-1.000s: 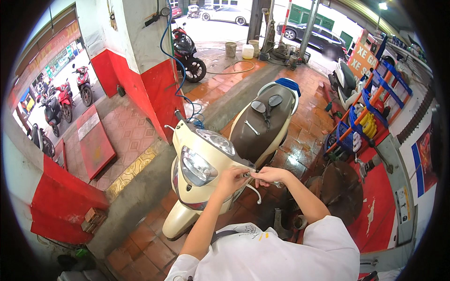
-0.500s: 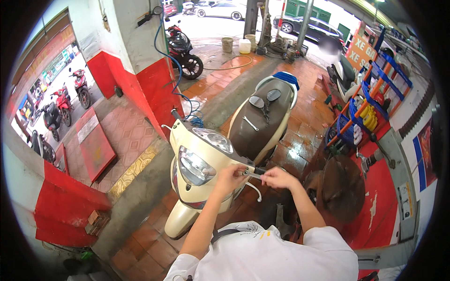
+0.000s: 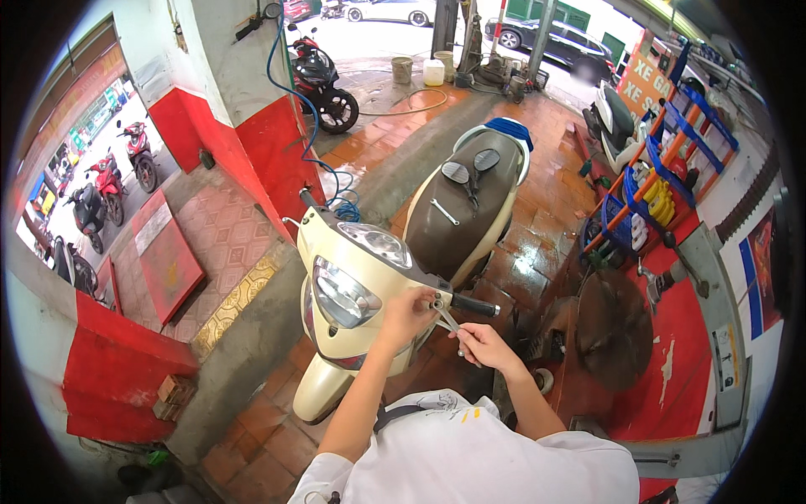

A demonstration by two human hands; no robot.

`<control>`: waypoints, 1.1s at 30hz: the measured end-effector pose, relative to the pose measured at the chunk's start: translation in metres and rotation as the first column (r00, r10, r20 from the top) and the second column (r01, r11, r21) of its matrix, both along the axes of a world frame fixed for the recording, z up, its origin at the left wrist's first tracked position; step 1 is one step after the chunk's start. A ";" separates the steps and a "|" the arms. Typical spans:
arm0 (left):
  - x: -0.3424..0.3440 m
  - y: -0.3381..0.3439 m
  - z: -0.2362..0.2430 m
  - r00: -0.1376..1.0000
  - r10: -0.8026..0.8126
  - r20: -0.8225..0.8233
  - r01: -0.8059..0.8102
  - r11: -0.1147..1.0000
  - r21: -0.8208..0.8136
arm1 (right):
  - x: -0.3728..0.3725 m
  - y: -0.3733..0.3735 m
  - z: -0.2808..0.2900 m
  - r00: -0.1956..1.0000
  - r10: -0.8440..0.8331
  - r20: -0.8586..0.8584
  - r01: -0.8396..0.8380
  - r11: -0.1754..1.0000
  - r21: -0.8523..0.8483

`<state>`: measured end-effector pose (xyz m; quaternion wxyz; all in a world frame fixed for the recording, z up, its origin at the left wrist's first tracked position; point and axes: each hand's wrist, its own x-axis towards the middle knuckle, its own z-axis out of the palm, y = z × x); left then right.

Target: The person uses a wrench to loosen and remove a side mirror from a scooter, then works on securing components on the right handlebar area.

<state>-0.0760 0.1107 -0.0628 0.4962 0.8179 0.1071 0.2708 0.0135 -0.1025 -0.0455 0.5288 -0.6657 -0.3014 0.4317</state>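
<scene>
At the cream scooter (image 3: 353, 294), a metal wrench (image 3: 447, 319) sits at the handlebar just inside the black grip (image 3: 475, 306); the left hand (image 3: 406, 315) closes on its head end and the right hand (image 3: 485, 346) clamps its lower end. Behind the handlebar, on the scooter's brown seat (image 3: 457, 214), lie two mirrors (image 3: 470, 166) and another wrench (image 3: 444, 212).

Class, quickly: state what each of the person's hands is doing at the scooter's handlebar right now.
Left hand: closed on the cream scooter's handlebar near the black grip.
Right hand: closed on a slim metal wrench, its head at the handlebar.
</scene>
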 end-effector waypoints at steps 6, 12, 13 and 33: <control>0.001 0.004 0.002 0.998 -0.022 -0.066 0.021 1.000 -0.009 | -0.013 0.010 -0.009 0.995 -0.091 -0.035 0.090 0.995 -0.034; 0.000 0.006 0.001 0.999 -0.013 -0.046 0.013 1.000 0.009 | 0.025 0.007 -0.003 0.994 0.039 -0.107 -0.054 0.989 -0.141; 0.001 0.005 0.002 0.999 -0.013 -0.041 0.014 1.000 0.017 | 0.043 0.007 -0.009 0.991 0.088 -0.097 -0.102 0.983 -0.150; 0.001 -0.002 0.004 0.999 0.023 -0.032 -0.024 1.000 -0.017 | -0.032 0.009 -0.012 0.968 -0.246 -0.046 0.247 0.969 0.019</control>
